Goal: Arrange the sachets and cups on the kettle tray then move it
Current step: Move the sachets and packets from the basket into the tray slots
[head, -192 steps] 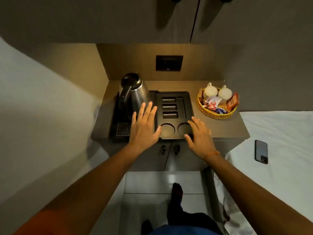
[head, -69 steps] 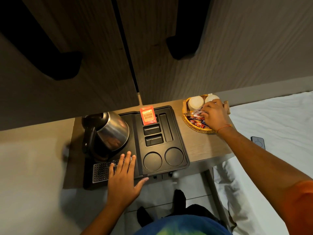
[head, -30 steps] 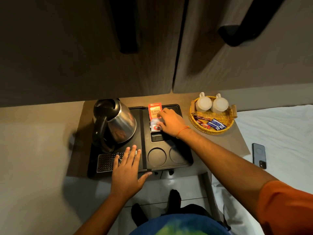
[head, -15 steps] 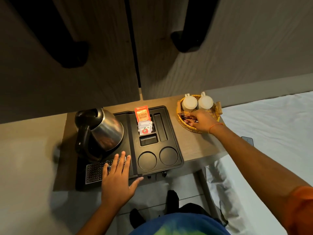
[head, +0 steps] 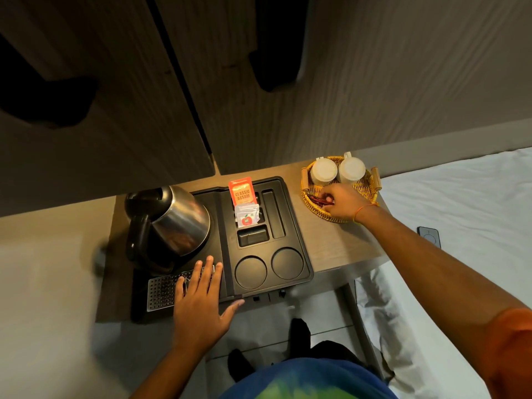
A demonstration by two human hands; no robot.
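Two sachets (head: 244, 203) sit in the kettle tray (head: 296, 249); left hand (head: 201, 309) flat, fingers spread, on its near edge; right hand (head: 342, 203) pinching dark sachets (head: 321, 200) in the wicker basket (head: 312, 208).

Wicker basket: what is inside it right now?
Two upturned white cups at the back of the wicker basket, and dark red sachets under the right hand, which hides the rest.

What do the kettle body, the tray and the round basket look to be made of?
Kettle: brushed steel body, judging by its soft grey reflections, with a black handle and lid that look plastic.
Kettle tray: matte black moulded plastic, likely, given the crisp recessed slots and cup wells.
Basket: woven wicker or cane, golden; the weave shows along its rim.
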